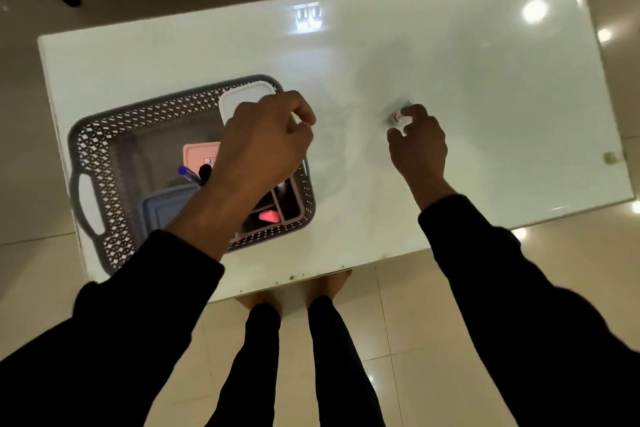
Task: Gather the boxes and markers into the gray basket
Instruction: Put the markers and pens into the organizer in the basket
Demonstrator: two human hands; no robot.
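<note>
Head view, looking down on a glossy white tabletop. The gray basket, a lattice-walled tray with a handle cut-out at its left end, sits on the tabletop's left half. Inside it lie a white box at the far side, a pink box in the middle, a blue-gray box at the near side, a blue-capped marker beside a black one, and a divided tray holding a pink piece. Your left hand hovers over the basket's right part, its fingers curled into a loose fist; whether that grip holds anything cannot be told. Your right hand rests on the tabletop well right of the basket, its thumb and fingertips pinched around a small, blurred object showing pink and clear parts.
</note>
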